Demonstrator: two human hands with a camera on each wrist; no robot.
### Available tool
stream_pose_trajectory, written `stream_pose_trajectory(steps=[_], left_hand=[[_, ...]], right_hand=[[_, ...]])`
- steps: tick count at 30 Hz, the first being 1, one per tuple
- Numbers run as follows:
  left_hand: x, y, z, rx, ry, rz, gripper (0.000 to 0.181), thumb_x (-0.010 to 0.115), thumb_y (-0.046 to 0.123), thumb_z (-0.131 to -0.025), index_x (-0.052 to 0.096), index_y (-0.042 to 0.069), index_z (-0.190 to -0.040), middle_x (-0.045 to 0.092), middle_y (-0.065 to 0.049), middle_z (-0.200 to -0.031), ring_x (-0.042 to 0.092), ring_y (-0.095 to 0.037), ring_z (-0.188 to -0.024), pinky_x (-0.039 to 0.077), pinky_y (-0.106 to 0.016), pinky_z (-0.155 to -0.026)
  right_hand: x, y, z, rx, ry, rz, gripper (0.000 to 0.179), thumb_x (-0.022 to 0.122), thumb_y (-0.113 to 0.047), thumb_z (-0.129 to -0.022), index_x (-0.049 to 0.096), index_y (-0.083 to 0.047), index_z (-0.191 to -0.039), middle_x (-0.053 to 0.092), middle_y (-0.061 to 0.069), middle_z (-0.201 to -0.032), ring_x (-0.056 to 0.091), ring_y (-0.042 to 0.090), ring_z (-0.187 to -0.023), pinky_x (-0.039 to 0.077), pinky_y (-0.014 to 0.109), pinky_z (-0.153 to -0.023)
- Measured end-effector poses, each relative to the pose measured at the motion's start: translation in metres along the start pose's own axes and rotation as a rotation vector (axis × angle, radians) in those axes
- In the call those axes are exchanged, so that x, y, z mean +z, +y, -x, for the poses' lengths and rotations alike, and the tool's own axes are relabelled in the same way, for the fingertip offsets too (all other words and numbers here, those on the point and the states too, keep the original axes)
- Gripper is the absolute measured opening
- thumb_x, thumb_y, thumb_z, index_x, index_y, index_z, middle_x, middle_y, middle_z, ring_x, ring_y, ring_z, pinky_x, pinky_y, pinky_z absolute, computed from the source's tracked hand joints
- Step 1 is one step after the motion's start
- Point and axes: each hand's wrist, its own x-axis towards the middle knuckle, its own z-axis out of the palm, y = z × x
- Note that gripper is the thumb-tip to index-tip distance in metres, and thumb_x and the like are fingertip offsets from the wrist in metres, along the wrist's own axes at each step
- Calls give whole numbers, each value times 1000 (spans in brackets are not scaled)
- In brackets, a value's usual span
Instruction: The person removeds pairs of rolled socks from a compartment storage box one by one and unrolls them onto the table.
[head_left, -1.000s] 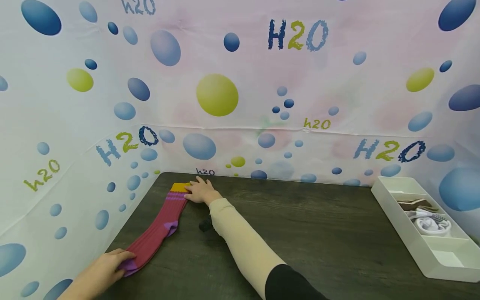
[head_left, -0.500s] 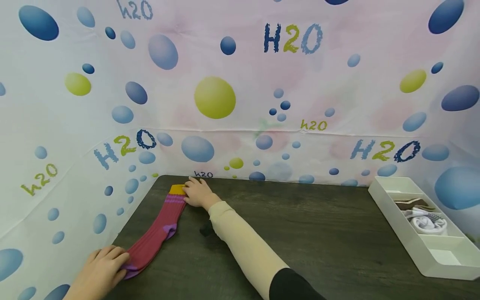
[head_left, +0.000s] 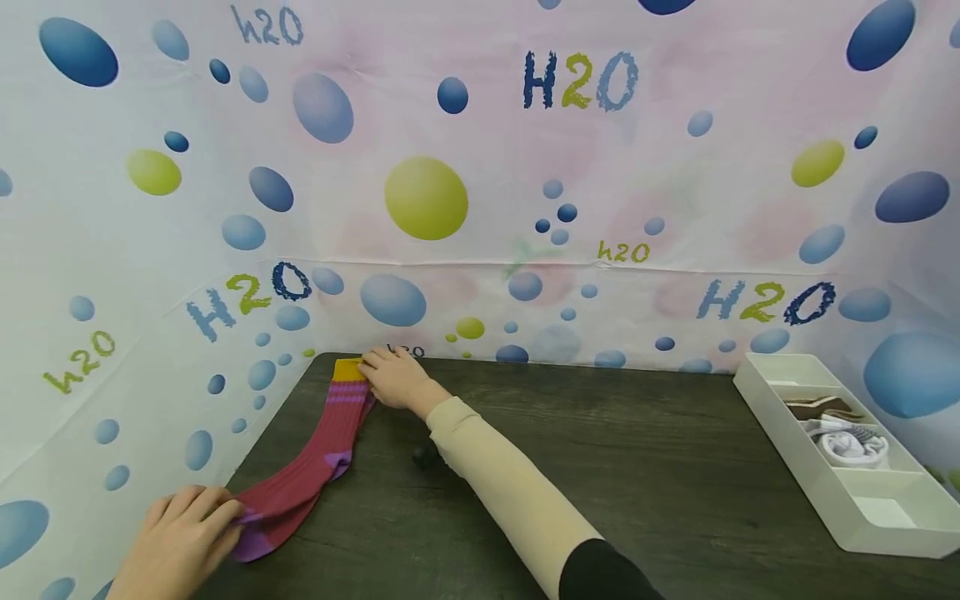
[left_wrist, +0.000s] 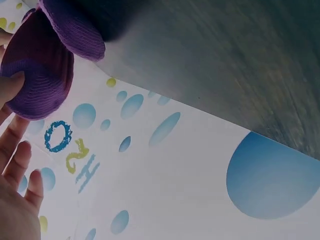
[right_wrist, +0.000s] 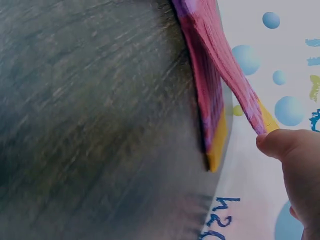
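Two long raspberry-red socks with purple toes and yellow cuffs lie one over the other at the table's left. The upper sock (head_left: pixel 303 475) is raised at both ends. My left hand (head_left: pixel 176 537) pinches its purple toe (left_wrist: pixel 40 92), thumb on top and fingers beneath. At the far end my right hand (head_left: pixel 401 383) pinches its yellow cuff (right_wrist: pixel 267 117). In the right wrist view the lower sock (right_wrist: pixel 216 145) stays flat on the table, its cuff apart from the raised one. The lower sock's toe (left_wrist: pixel 80 35) shows in the left wrist view.
On the right of the dark wooden table (head_left: pixel 600 467) stands a white divided box (head_left: pixel 787 467). It holds a folded brown item (head_left: pixel 825 407) and a white rolled bundle (head_left: pixel 855 447) in separate compartments. A bubble-patterned sheet (head_left: pixel 480 217) hangs behind and to the left.
My hands went from touching the stacked socks to pinching the upper one at toe and cuff. Its ends have lifted and shifted slightly left, off the lower sock.
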Motion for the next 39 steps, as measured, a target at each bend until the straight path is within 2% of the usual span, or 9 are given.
stream_pose_trajectory(steps=[10,17,23,30,35,39], left_hand=[[-5,4,-1,14,99,23,64,22,54,-103,66,14,-78,60,-2,-82,52,-26,-82,33,-44,-70],[-10,14,-6,70,142,4,58,26,49,-102,65,13,-77,61,-2,-81,53,-25,-80,34,-42,-66],[-7,27,-11,121,216,44,50,32,42,-101,64,13,-76,62,-4,-80,54,-26,-76,34,-42,-64],[-5,39,-8,130,157,22,54,25,46,-102,63,16,-77,60,-2,-82,52,-24,-80,35,-41,-63],[2,48,-11,164,135,27,54,23,44,-102,61,17,-75,59,-1,-83,51,-22,-80,36,-40,-64],[9,55,-11,162,95,29,56,19,45,-102,60,20,-74,57,2,-83,49,-19,-81,35,-38,-66]], right_hand=[[-16,13,20,-28,80,50,51,41,-40,-103,34,-26,-152,35,-5,-156,29,14,-147,31,36,-115],[-11,25,35,-39,119,27,54,49,-41,-101,37,-24,-151,37,-4,-155,30,15,-146,33,36,-114],[-3,35,49,-60,142,28,55,52,-40,-99,39,-23,-150,40,-4,-154,32,16,-146,34,36,-114],[8,43,60,-79,129,6,51,52,-37,-100,43,-23,-148,43,-4,-151,34,16,-145,34,37,-115],[15,48,64,-86,89,-20,45,48,-31,-102,45,-23,-146,44,-4,-150,35,17,-144,33,37,-115],[21,50,67,-82,51,-41,42,45,-28,-103,47,-24,-145,45,-4,-150,36,17,-144,35,39,-114]])
